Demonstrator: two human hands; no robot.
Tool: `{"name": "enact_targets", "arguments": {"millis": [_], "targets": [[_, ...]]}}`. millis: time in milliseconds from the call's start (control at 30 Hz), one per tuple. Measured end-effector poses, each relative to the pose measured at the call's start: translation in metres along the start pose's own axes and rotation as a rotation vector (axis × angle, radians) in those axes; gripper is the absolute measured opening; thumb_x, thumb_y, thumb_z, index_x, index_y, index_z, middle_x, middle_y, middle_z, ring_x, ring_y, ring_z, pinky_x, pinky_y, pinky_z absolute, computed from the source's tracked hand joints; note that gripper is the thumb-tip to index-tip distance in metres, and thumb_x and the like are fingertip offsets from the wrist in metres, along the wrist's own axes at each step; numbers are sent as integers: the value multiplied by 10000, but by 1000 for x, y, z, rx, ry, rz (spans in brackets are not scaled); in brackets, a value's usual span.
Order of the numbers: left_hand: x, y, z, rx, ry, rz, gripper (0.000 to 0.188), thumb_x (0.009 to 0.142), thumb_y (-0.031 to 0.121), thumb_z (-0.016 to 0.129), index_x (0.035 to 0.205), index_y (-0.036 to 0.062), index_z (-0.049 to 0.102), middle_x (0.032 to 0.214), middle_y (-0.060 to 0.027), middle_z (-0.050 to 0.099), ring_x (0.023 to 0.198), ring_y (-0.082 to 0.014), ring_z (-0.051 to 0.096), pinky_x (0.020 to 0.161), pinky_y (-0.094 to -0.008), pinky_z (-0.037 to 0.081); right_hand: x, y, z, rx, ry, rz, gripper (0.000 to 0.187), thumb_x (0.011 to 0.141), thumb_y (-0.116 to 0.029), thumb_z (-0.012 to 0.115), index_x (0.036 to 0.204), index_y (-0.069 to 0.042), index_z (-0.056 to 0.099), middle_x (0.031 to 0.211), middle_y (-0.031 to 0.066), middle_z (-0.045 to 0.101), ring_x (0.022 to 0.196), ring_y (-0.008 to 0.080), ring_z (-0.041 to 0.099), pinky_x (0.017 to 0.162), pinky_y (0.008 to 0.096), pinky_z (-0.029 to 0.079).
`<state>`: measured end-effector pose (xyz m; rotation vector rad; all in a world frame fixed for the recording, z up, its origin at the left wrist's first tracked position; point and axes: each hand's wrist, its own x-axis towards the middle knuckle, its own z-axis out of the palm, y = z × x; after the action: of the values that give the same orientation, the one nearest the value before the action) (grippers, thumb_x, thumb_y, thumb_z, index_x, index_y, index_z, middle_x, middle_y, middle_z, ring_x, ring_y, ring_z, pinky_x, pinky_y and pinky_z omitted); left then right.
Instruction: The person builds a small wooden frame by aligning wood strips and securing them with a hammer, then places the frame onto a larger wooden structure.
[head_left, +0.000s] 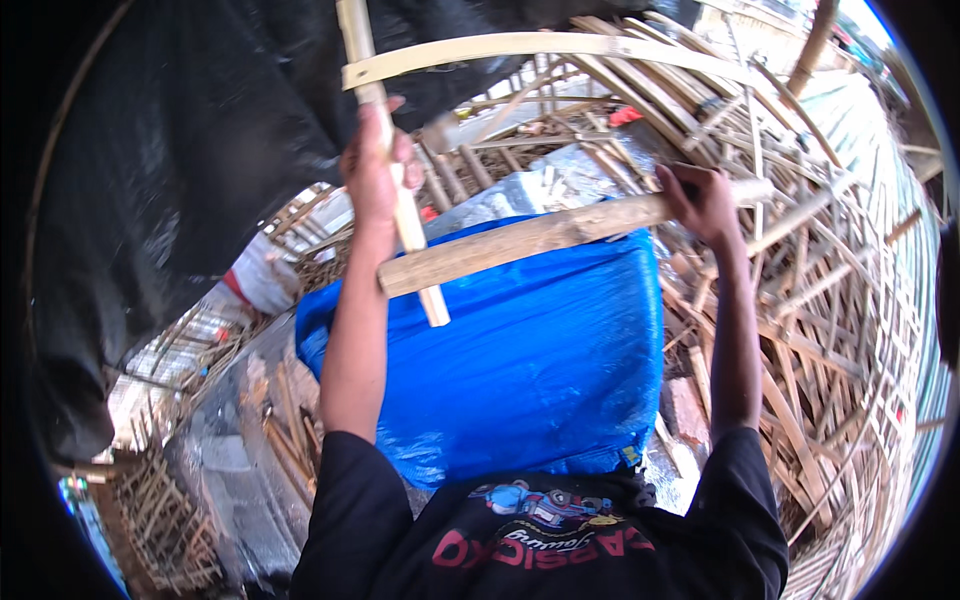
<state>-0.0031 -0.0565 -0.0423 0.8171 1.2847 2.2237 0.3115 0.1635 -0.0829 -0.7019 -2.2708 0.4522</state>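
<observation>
My left hand point(372, 168) is closed around a pale wooden strip point(409, 222) held roughly upright. Across the strip's upper part lies a long light batten point(520, 45), meeting it at its left end, where a small dark spot shows. My right hand point(698, 203) grips a thick, rough wooden pole point(540, 235) near its far right end. The pole's left end crosses in front of the strip's lower part, below my left hand; whether the two are fastened I cannot tell. Beneath the pole spreads a blue tarp point(520, 370), directly before my body.
Black plastic sheeting point(190, 150) hangs at the left and top. Wooden strips and sticks lie in a tangled heap point(815, 350) on the right, with long battens point(650, 90) stacked at the far right. Clear plastic sheet point(230, 455) and wood scraps lie at lower left.
</observation>
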Motion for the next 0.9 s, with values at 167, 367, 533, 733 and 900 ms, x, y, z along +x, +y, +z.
{"name": "enact_targets", "arguments": {"millis": [167,367,533,733,900], "targets": [[-10,13,-9,73,-25,33,491,996,485,515,1156,32,618,568,11,445,396,-80,428,384,-246,359,3,-6,16,-12,53,-1,399,934,-303,622,663,-13,579,511,136,459,433,256,370,479,382,348],[-15,8,-11,71,-8,5,489,989,492,528,1131,34,623,572,14,454,402,-77,435,391,-246,359,-2,0,30,-30,188,-15,381,949,-273,584,674,-10,565,531,160,475,433,267,390,482,392,351],[-13,0,-16,74,10,-29,483,987,491,533,1127,39,628,572,16,452,400,-76,439,390,-248,360,-9,6,36,-47,189,39,386,946,-291,573,687,-5,564,533,180,457,434,292,382,490,405,354],[12,-12,-32,133,-2,2,534,988,509,511,1212,29,575,591,35,430,397,-66,384,372,-241,323,-5,31,8,115,-289,493,661,964,-616,450,721,-21,608,613,78,618,513,198,500,506,412,371],[14,-35,-36,200,153,-131,492,967,507,558,1167,68,657,591,44,444,394,-61,411,362,-222,333,-9,35,-10,1237,-741,669,916,818,-893,199,938,-54,547,642,-42,384,505,57,325,448,211,282]]}}
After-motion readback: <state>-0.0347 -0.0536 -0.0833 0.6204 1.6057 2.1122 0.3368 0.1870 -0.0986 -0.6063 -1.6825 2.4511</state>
